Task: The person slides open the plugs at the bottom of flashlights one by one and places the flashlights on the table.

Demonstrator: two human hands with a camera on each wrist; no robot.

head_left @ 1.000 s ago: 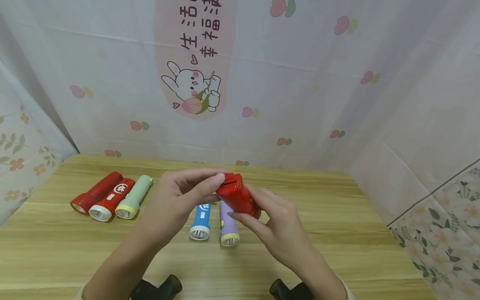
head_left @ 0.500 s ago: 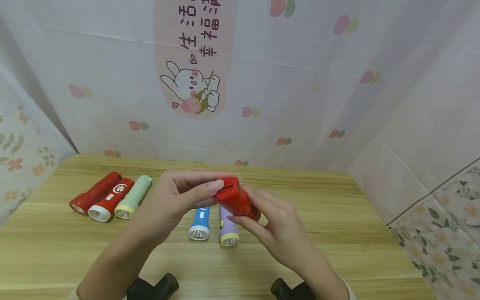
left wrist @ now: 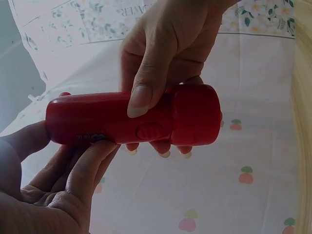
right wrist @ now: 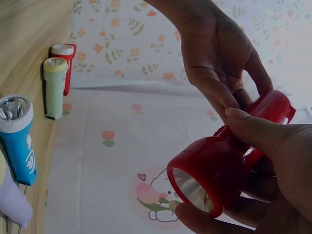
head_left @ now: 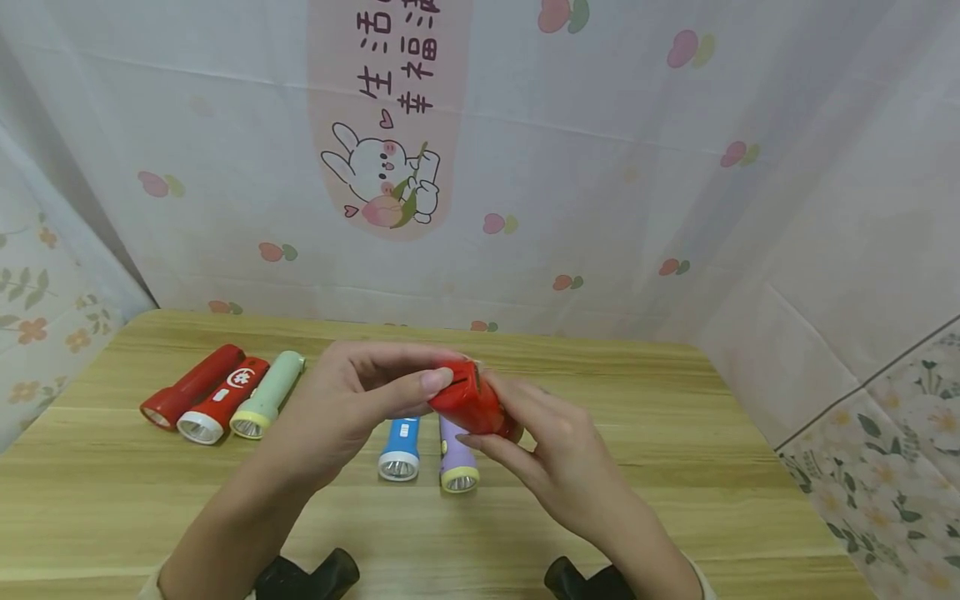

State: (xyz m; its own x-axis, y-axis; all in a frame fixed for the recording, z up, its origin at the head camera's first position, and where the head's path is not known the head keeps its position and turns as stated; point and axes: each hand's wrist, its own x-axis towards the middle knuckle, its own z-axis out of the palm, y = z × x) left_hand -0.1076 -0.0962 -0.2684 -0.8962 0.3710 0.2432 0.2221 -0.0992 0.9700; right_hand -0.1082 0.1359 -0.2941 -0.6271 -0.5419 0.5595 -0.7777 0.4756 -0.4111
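A red flashlight (head_left: 474, 404) is held up above the table in both hands, its tail end toward the head camera. My left hand (head_left: 356, 396) pinches the tail, thumb on the end face beside a dark slot. Near the lamp end, my right hand (head_left: 555, 437) grips the body. The left wrist view shows the flashlight (left wrist: 109, 117) lying sideways, the right thumb (left wrist: 140, 100) just behind an oval button. In the right wrist view its round reflector (right wrist: 192, 190) faces out, with a right fingertip at the rim.
On the wooden table (head_left: 675, 475), a blue flashlight (head_left: 399, 454) and a purple one (head_left: 456, 458) lie below the hands. To the left lie a dark red flashlight (head_left: 197, 385), a red-and-white one (head_left: 228, 396) and a green one (head_left: 273, 387). A printed curtain (head_left: 600, 167) hangs behind.
The red flashlight's tail has dipped slightly, and the left thumb has come down with it. Both hands keep hold of it; the other flashlights stay where they were.
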